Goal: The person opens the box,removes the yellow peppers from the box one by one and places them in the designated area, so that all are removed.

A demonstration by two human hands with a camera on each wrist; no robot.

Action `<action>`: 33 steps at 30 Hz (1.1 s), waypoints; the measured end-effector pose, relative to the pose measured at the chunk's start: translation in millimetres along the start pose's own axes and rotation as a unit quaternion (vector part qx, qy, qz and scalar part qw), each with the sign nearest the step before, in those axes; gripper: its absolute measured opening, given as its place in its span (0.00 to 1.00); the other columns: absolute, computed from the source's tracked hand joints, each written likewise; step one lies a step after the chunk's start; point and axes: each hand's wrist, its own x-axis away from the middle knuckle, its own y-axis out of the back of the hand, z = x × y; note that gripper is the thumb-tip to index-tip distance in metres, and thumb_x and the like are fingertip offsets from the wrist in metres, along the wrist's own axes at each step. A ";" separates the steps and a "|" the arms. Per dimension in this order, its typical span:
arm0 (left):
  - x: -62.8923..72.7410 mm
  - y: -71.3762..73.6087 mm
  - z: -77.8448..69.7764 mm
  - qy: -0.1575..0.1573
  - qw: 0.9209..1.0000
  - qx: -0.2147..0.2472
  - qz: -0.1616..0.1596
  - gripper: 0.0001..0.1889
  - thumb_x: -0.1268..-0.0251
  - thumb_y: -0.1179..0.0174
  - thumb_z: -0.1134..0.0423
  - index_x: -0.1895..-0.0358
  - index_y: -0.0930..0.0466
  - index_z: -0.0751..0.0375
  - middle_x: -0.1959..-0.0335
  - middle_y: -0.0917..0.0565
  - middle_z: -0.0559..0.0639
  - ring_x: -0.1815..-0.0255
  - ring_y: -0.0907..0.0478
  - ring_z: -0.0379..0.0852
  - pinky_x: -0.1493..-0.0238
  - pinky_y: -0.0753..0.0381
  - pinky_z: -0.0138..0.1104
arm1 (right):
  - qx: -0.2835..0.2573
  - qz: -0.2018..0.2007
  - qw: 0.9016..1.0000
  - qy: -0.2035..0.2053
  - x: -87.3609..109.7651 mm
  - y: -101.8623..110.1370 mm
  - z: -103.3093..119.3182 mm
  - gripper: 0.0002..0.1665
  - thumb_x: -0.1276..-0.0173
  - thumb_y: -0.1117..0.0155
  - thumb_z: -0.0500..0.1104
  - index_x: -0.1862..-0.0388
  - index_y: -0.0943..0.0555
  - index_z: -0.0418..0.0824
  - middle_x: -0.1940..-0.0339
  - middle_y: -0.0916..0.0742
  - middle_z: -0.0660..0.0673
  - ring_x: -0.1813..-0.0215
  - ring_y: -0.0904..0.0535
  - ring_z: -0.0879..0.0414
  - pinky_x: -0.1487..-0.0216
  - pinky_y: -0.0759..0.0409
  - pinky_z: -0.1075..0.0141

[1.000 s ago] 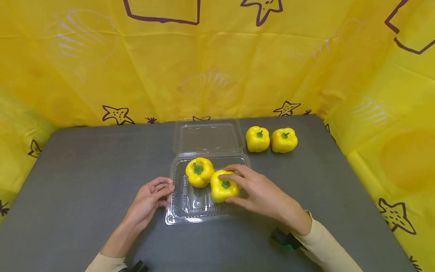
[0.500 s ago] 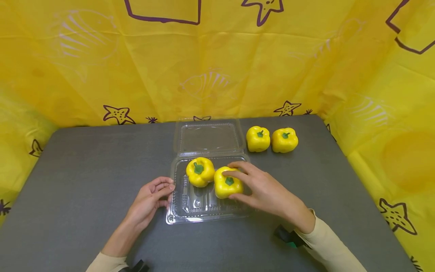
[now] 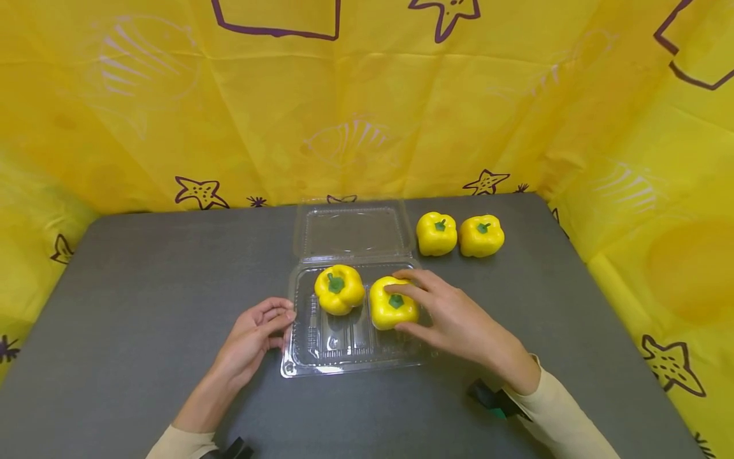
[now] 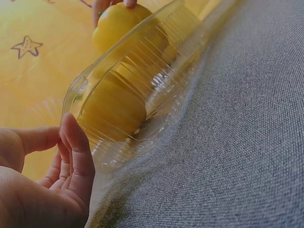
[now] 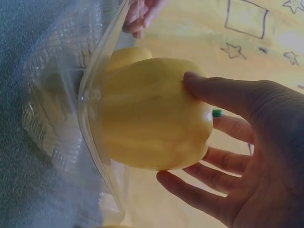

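Observation:
My right hand (image 3: 455, 319) grips a yellow bell pepper (image 3: 384, 315) by its sides, thumb toward me and fingers across the far side. In the right wrist view that held pepper (image 5: 152, 123) has its lower end behind the clear rim. Between thumb and index finger, my left hand (image 3: 252, 344) pinches the left rim of a clear plastic clamshell container (image 3: 321, 370); the left wrist view shows this hand (image 4: 61, 175) at the rim closely. Another yellow bell pepper (image 3: 346, 299) sits inside the tray's left half, green stem up. Its lid (image 3: 352, 233) lies folded back, flat.
Two more yellow bell peppers (image 3: 436, 236) (image 3: 484, 239) stand side by side on the dark grey table (image 3: 155, 287), right of the lid. A yellow cloth with starfish and fish drawings (image 3: 367, 95) hangs behind the table and at both sides.
My right hand has shifted the held pepper rightward and slightly away from me, opening a gap between it and the other pepper. The left hand stays at the rim.

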 end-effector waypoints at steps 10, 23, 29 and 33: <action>-0.6 1.5 -0.6 -0.006 1.000 0.002 0.009 0.11 0.33 0.40 0.69 0.52 0.30 0.68 0.69 0.19 0.48 0.76 0.26 0.40 0.77 0.21 0.32 | -0.003 -0.014 1.000 0.001 3.4 4.8 -3.8 0.32 0.42 0.24 0.50 0.40 0.22 0.44 0.35 0.24 0.44 0.36 0.27 0.49 0.39 0.24 0.54; 0.1 1.5 0.7 -0.006 1.000 0.013 0.019 0.11 0.33 0.40 0.69 0.53 0.30 0.68 0.69 0.19 0.48 0.77 0.26 0.40 0.77 0.21 0.33 | -0.007 -0.038 0.999 -0.001 9.3 12.6 -11.3 0.33 0.44 0.23 0.48 0.40 0.22 0.43 0.35 0.24 0.43 0.37 0.26 0.49 0.40 0.24 0.53; 0.3 1.3 0.5 -0.006 1.000 0.015 0.019 0.10 0.33 0.40 0.70 0.53 0.29 0.68 0.69 0.19 0.48 0.77 0.26 0.40 0.78 0.21 0.32 | -0.013 -0.048 0.999 -0.002 11.8 17.2 -12.9 0.34 0.45 0.22 0.48 0.39 0.22 0.44 0.35 0.24 0.43 0.37 0.27 0.48 0.39 0.25 0.52; 0.5 1.0 0.4 -0.005 1.000 0.016 0.017 0.10 0.33 0.40 0.70 0.53 0.29 0.68 0.69 0.19 0.49 0.77 0.26 0.40 0.78 0.21 0.32 | -0.015 -0.044 0.999 -0.007 12.7 18.8 -12.3 0.34 0.44 0.23 0.48 0.39 0.22 0.44 0.35 0.24 0.43 0.37 0.27 0.48 0.39 0.25 0.52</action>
